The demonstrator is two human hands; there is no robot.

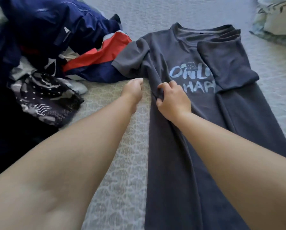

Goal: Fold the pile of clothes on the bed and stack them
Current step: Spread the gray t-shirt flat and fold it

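Right hand [173, 98] pinches the left side seam of the grey T-shirt [197, 113], which lies face up at centre-right on the bed [119, 163]. The left hand [133, 90] sits just beside that edge, fingers curled; whether it holds cloth I cannot tell. The far sleeve is already folded in. Best now: lift the seam evenly and carry it toward three o'clock, keeping the fold straight. The unfolded pile [47, 55] crowds ten o'clock, touching the near sleeve; open bedspread lies at six.
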